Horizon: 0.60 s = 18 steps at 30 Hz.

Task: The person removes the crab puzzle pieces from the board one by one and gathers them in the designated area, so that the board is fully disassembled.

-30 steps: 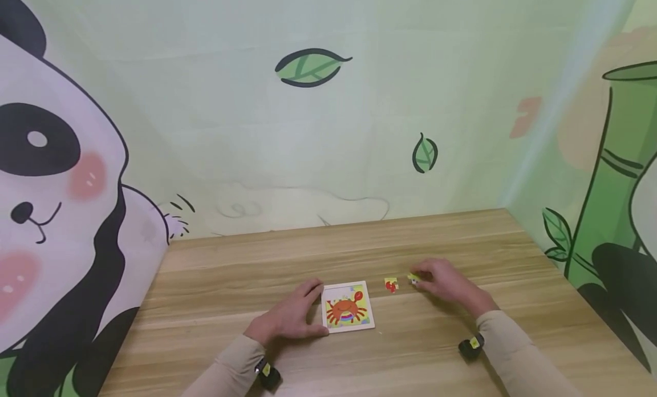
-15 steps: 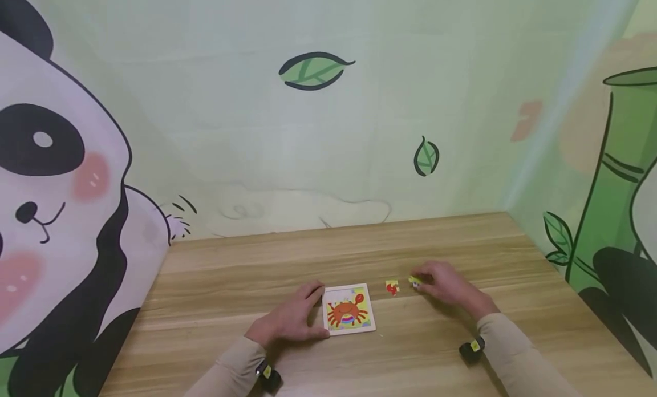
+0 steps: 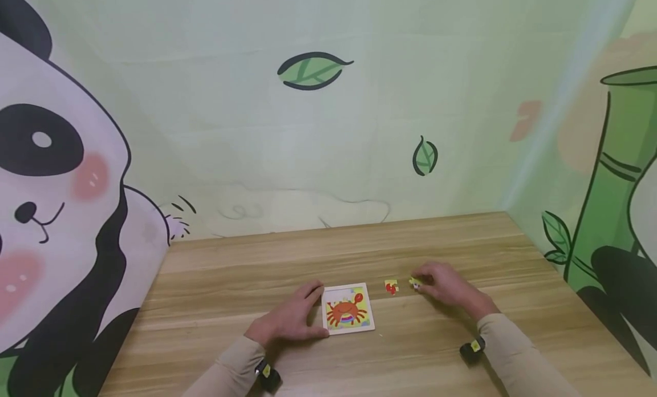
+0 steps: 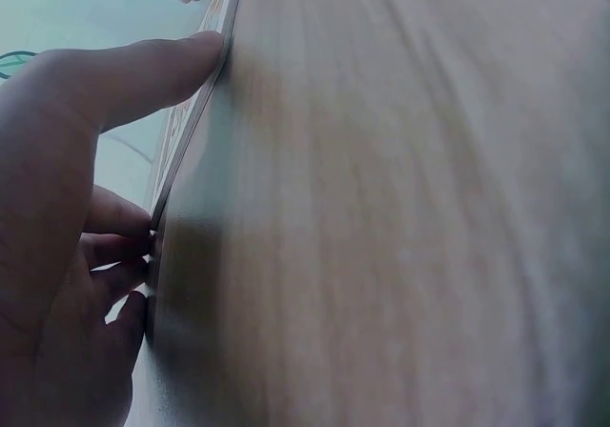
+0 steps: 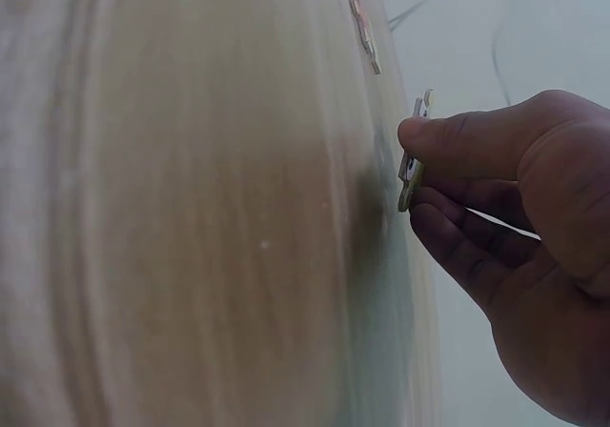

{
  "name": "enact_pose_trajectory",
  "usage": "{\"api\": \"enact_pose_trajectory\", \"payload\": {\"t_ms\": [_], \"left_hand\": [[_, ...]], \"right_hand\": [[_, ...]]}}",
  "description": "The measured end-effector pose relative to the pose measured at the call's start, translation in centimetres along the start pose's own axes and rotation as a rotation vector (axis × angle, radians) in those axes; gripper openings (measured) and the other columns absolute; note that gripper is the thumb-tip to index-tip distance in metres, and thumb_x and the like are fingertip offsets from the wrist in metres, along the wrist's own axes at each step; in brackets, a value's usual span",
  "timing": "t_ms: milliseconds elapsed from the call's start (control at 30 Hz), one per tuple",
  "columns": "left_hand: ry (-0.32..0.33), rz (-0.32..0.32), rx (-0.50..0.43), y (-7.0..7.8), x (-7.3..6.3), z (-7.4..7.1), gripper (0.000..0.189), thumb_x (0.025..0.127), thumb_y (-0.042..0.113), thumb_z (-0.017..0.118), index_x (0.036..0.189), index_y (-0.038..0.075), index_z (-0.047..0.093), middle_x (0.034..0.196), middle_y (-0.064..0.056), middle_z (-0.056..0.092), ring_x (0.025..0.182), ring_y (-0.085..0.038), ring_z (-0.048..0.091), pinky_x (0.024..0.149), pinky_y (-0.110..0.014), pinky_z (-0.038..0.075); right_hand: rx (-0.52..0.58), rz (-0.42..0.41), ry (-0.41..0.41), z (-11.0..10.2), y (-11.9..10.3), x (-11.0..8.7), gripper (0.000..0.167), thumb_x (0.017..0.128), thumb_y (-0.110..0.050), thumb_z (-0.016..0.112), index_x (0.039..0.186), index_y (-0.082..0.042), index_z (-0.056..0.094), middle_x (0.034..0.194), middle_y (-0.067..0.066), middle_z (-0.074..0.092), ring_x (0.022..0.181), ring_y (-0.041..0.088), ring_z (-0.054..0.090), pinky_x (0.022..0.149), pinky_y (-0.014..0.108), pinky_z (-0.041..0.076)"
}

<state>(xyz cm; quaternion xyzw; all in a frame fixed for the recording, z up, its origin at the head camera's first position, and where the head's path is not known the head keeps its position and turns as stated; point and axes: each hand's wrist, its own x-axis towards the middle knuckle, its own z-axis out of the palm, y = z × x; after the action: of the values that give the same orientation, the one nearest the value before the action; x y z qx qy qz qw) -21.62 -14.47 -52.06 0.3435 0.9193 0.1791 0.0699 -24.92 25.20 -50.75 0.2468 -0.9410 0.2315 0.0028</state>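
A square puzzle tray [image 3: 349, 330] with a pale rim lies on the table, showing a red crab; a pale bare patch shows in its upper left. My left hand [image 3: 288, 316] holds the tray's left side, thumb at the near corner and fingertips at the far one. In the left wrist view, the thumb [image 4: 162, 76] touches the tray edge. To the tray's right lies a loose red and yellow puzzle piece [image 3: 391, 287]. Beyond it, my right hand [image 3: 445, 284] pinches a small yellow-green puzzle piece [image 5: 412, 165] between thumb and fingers, slightly above the table.
The wood-grain table [image 3: 256, 254] ends at the back against a wall sheet [image 3: 231, 129] printed with pandas, leaves and bamboo. A tiny pale speck [image 3: 380, 335] lies near the tray's near right corner. Both wrists wear small black cameras [image 3: 471, 351].
Both hands keep nearly the same place. The piece in my right hand has tilted slightly between the fingers. The whole view has shifted a little.
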Motion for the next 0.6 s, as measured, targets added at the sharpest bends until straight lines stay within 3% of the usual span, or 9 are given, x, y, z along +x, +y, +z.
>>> {"api": "enact_pose_trajectory", "payload": {"t_ms": [600], "left_hand": [[0.008,0.005,0.008,-0.15,0.09,0.20,0.098,0.080,0.058,0.069,0.149,-0.001,0.033,0.152,-0.017,0.031,0.140,-0.031,0.033,0.113,-0.046,0.036]], "right_hand": [[-0.019,-0.011,-0.026,0.06,-0.16,0.33,0.026,0.084,-0.010,0.073,0.110,-0.004,0.071,0.107,0.011,0.071,0.100,0.028,0.066,0.088,0.047,0.054]]}}
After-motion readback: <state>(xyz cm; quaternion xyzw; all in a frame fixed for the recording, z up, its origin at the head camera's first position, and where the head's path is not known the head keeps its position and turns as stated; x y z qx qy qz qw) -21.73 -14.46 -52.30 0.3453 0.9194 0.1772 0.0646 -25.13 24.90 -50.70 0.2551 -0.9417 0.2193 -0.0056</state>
